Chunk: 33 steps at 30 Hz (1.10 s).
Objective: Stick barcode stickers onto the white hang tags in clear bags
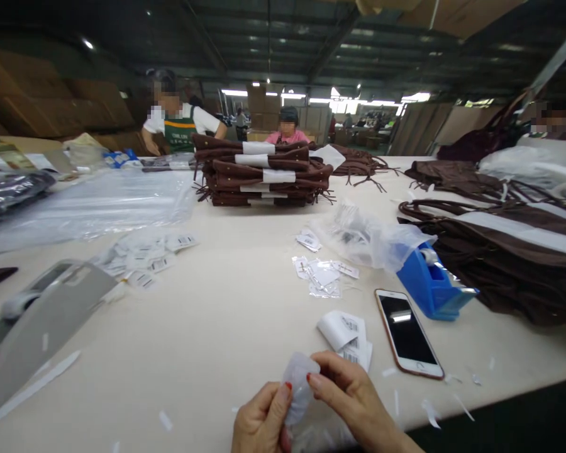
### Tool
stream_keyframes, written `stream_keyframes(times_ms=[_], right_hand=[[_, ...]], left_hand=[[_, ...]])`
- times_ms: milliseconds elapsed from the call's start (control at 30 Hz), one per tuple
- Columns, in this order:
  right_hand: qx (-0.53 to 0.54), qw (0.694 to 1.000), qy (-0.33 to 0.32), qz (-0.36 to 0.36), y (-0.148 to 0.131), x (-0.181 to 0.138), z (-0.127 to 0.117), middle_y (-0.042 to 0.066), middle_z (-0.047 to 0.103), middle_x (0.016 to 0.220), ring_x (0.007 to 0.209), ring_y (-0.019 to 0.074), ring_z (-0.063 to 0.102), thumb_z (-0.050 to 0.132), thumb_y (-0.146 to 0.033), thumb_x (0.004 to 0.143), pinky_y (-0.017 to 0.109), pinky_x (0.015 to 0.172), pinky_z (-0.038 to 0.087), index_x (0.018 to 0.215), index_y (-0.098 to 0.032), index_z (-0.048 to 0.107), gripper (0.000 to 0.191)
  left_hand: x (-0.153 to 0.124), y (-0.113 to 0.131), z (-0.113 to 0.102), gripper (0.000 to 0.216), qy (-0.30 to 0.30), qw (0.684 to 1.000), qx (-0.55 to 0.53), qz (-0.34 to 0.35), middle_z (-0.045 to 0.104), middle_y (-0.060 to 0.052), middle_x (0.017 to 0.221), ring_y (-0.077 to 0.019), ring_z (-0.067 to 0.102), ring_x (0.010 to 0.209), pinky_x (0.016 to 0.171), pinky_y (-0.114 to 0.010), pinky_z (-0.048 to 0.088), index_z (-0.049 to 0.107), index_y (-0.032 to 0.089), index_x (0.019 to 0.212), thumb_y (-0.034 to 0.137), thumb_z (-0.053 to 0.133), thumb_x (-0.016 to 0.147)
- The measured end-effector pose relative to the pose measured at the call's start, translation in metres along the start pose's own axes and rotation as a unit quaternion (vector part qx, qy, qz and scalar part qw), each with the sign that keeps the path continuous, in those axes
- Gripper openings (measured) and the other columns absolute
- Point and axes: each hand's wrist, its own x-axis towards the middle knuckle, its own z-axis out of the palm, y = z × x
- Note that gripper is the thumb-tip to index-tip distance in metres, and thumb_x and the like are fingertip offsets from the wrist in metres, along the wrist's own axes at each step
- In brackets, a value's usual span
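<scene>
Hands meet over the near edge of the worktop (226,327): left hand (260,420) and right hand (356,397) pinch a small clear bag (298,377), lifted so thumbs can work it; barcode tags (346,333) lie within reach.

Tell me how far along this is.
Looks done: a stack of folded brown garments, banded in white. In hand: left hand and right hand pinch a small clear bag. Seemingly left: loose tags beside it and a heap of brown garments at right.

6 o'clock: left hand (259,423), right hand (356,402) cropped at wrists | clear bag (298,380) part-hidden by fingers | 8 o'clock: tape dispenser (33,330) cropped | labels (346,332): print unreadable
</scene>
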Motion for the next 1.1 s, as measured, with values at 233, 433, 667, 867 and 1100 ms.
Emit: stream_keyframes(times_ms=[233, 433, 667, 867, 1100], right_hand=[[0.04, 0.996, -0.005, 0.076, 0.0, 0.024, 0.011, -0.003, 0.044, 0.054, 0.054, 0.009, 0.04, 0.054, -0.041, 0.076, 0.021, 0.05, 0.03, 0.064, -0.014, 0.058, 0.03], [0.092, 0.986, -0.007, 0.141, 0.012, 0.037, 0.032, -0.004, 0.047, 0.05, 0.047, 0.0074, 0.04, 0.054, -0.042, 0.074, 0.019, 0.043, 0.026, 0.067, -0.014, 0.055, 0.028], [0.043, 0.984, 0.009, 0.171, 0.025, 0.049, 0.048, -0.005, 0.048, 0.044, 0.037, 0.0058, 0.037, 0.049, -0.04, 0.074, 0.017, 0.037, 0.026, 0.066, -0.017, 0.049, 0.024], [-0.053, 0.986, 0.01, 0.16, 0.03, 0.052, 0.05, -0.005, 0.049, 0.042, 0.032, 0.0058, 0.035, 0.044, -0.035, 0.077, 0.017, 0.033, 0.026, 0.064, -0.019, 0.046, 0.02], [-0.109, 0.981, 0.008, 0.163, 0.029, 0.056, 0.052, -0.004, 0.05, 0.044, 0.033, 0.0078, 0.04, 0.043, -0.03, 0.079, 0.018, 0.033, 0.03, 0.065, -0.019, 0.047, 0.018]], left_hand=[[0.01, 0.016, -0.036, 0.047, -0.066, 0.993, 0.099, 0.027, 0.039, 0.007, 0.035, -0.0066, 0.03, 0.036, 0.042, -0.021, 0.018, 0.051, 0.015, 0.055, 0.06, 0.051, 0.067], [0.023, 0.043, -0.082, 0.039, -0.076, 0.984, 0.16, -0.007, 0.035, 0.008, 0.041, -0.0067, 0.025, 0.041, 0.043, -0.022, 0.015, 0.047, 0.016, 0.053, 0.053, 0.054, 0.065], [0.039, 0.053, -0.115, 0.023, 0.042, 0.899, 0.425, 0.102, 0.047, 0.002, 0.065, -0.0129, 0.045, 0.061, 0.056, -0.025, 0.032, 0.044, 0.018, 0.053, 0.034, 0.049, 0.068], [0.038, 0.054, -0.121, 0.013, 0.1, 0.853, 0.502, 0.101, 0.048, 0.002, 0.067, -0.0147, 0.048, 0.062, 0.057, -0.027, 0.032, 0.043, 0.019, 0.056, 0.022, 0.049, 0.068], [0.025, 0.032, -0.103, 0.031, 0.18, 0.619, 0.641, 0.417, 0.056, -0.011, 0.104, -0.0256, 0.047, 0.102, 0.082, -0.039, 0.041, 0.051, 0.014, 0.106, 0.007, 0.044, 0.077]])
